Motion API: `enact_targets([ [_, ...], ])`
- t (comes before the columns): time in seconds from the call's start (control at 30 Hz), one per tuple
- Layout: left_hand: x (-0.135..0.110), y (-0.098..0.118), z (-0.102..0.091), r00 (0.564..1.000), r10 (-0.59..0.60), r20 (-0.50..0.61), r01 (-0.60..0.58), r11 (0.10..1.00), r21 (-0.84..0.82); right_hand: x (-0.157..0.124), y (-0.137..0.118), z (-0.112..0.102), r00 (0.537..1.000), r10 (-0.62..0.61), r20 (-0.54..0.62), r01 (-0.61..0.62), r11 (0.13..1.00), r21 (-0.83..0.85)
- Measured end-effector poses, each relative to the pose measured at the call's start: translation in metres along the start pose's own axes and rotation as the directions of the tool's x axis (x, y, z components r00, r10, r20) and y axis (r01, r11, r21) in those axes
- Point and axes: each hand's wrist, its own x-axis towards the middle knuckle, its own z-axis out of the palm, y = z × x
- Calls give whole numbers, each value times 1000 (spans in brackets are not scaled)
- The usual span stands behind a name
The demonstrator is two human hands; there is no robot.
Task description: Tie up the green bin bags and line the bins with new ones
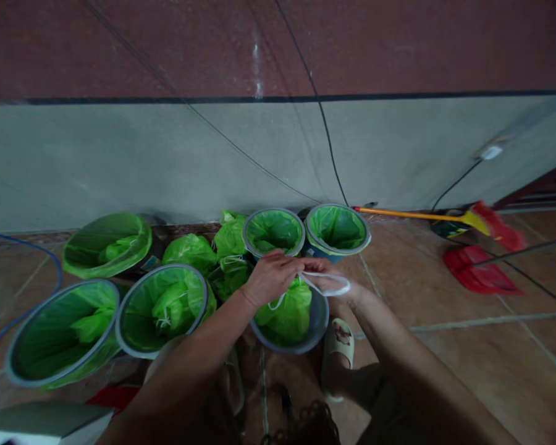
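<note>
Both my hands meet over a grey bin point(306, 337) lined with a bright green bag point(285, 315) on the tiled floor in front of me. My left hand point(271, 278) is closed, pinching the bag's top and its white drawstring point(327, 283). My right hand point(328, 281) is closed on the loop of that drawstring, pulled out to the right. The fingertips of both hands touch above the bag.
Several other grey bins with green bags stand along the wall, among them one point(273, 232), another point(337, 230) and a third point(162, 309). A tied green bag point(189, 250) lies among them. A yellow-handled broom point(445, 217) and a red dustpan point(479, 272) lie at the right. My sandalled foot point(337, 346) is beside the bin.
</note>
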Motion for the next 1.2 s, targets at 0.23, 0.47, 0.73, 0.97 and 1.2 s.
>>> enact_targets([
  [0.23, 0, 6, -2, 980, -94, -173, 44, 960, -275, -7, -9, 4, 992, 109, -63, -107, 994, 26],
  [0.47, 4, 2, 2, 957, -206, -203, 90, 880, -467, -1, -12, 12, 939, -116, -324, 21, 959, -282],
  [0.73, 5, 10, 4, 963, -233, -132, 145, 868, -474, -9, -20, 9, 825, -486, -289, -225, 186, -956],
  [0.97, 1, 2, 3, 919, -381, -104, 299, 843, -446, -12, -22, -26, 753, -333, -567, -365, 507, -781],
  [1.2, 3, -4, 11, 919, -381, -98, 316, 864, -392, -2, 0, -10, 940, -197, -277, -81, 663, -744],
])
